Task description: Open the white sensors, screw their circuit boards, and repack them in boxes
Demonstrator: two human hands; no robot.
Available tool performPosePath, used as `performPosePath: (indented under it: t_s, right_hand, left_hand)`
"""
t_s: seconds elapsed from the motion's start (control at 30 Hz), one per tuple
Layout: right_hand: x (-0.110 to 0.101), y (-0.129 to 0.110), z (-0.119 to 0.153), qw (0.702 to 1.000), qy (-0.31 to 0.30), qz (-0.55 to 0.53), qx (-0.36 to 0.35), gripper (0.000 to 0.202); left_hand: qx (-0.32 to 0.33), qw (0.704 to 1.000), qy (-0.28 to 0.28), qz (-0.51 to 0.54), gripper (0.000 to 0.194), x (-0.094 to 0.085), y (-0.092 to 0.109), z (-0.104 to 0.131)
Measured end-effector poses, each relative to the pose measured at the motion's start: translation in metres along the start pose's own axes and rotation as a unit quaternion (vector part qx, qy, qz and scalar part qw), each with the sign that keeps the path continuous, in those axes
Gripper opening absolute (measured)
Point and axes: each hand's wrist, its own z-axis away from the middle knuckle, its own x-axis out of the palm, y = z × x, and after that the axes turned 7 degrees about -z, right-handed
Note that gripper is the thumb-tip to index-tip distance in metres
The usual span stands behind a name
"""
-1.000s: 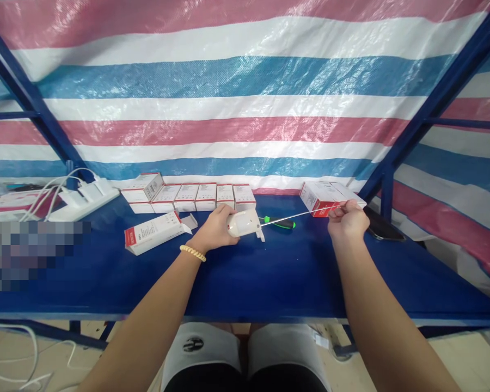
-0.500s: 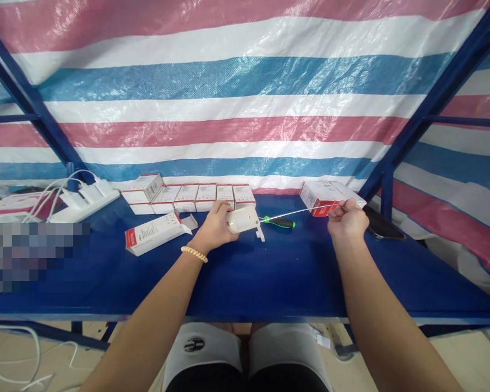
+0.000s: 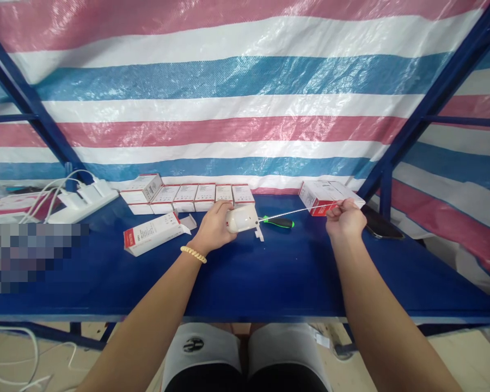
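My left hand (image 3: 215, 230) is closed around a cream-white motion sensor (image 3: 244, 218) with a rounded front, held just above the blue table. A small white tab hangs from the sensor's right end. From that same end a thin silvery antenna (image 3: 296, 211) runs out to the right, slightly upward. Its far tip is pinched between the fingers of my right hand (image 3: 347, 219). Behind the sensor lies a screwdriver (image 3: 280, 221) with a black and green handle, its shaft mostly hidden. An opened white and red carton (image 3: 153, 234) rests left of my left hand, flap outward.
Several small white boxes (image 3: 185, 196) line the table's back edge. More white and red boxes (image 3: 329, 196) stand behind my right hand, beside a dark flat object (image 3: 379, 223). At left is a power strip (image 3: 84, 201) with plugs and cables. Striped sheeting (image 3: 228, 128) hangs behind.
Hardly anything differs. Both hands keep their hold on the sensor and the antenna tip, and the whole view has shifted very slightly to the left.
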Motion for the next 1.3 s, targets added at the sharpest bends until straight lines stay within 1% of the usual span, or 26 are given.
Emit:
performPosePath:
  t_s: [0.13, 0.3, 0.43, 0.6, 0.8, 0.93, 1.0, 1.03, 1.1, 1.13, 1.2, 1.3]
  right_hand:
    - [0.0, 0.001, 0.0, 1.0, 0.005, 0.005, 0.001, 0.03]
    - [0.0, 0.001, -0.001, 1.0, 0.01, 0.026, 0.002, 0.026]
    - [0.0, 0.002, -0.003, 0.999, 0.013, 0.032, 0.002, 0.025]
    - [-0.001, 0.003, -0.003, 0.999, 0.009, 0.035, -0.005, 0.026]
    - [-0.002, 0.005, -0.005, 0.999, 0.0, 0.036, -0.038, 0.025]
    - [-0.001, 0.013, -0.006, 0.993, 0.009, 0.062, -0.1, 0.025]
    - [0.001, 0.022, 0.001, 0.988, -0.019, 0.092, -0.119, 0.025]
    - [0.003, 0.028, 0.007, 0.988, -0.04, 0.101, -0.114, 0.026]
    - [0.006, 0.041, 0.024, 0.973, -0.177, 0.132, -0.072, 0.024]
    - [0.008, 0.047, 0.033, 0.965, -0.222, 0.127, -0.06, 0.027]
    - [0.011, 0.057, 0.052, 0.949, -0.286, 0.126, -0.031, 0.038]
    - [0.011, 0.069, 0.074, 0.924, -0.35, 0.155, -0.003, 0.044]
  left_hand:
    - [0.032, 0.999, -0.007, 0.01, 0.058, 0.001, 0.0, 0.001]
    - [0.026, 1.0, -0.004, 0.016, 0.067, 0.003, -0.003, 0.002]
    - [0.037, 0.999, -0.002, 0.02, 0.061, 0.001, -0.003, 0.002]
    - [0.024, 1.0, 0.016, 0.003, 0.059, 0.001, -0.002, 0.002]
    - [0.015, 1.0, 0.022, -0.014, 0.062, 0.003, -0.004, 0.002]
    - [0.006, 1.0, 0.029, -0.01, 0.06, -0.001, -0.005, 0.003]
    - [0.005, 0.999, 0.041, -0.006, 0.061, -0.001, -0.004, 0.003]
    - [0.005, 0.999, 0.048, -0.005, 0.063, 0.0, -0.003, 0.003]
    - [0.003, 0.998, 0.059, -0.005, 0.065, 0.003, 0.0, 0.002]
    - [0.001, 0.998, 0.065, -0.006, 0.065, 0.004, 0.001, 0.002]
    - [-0.004, 0.997, 0.074, -0.006, 0.064, 0.007, 0.003, 0.002]
    - [-0.01, 0.997, 0.083, -0.005, 0.064, 0.01, 0.004, 0.001]
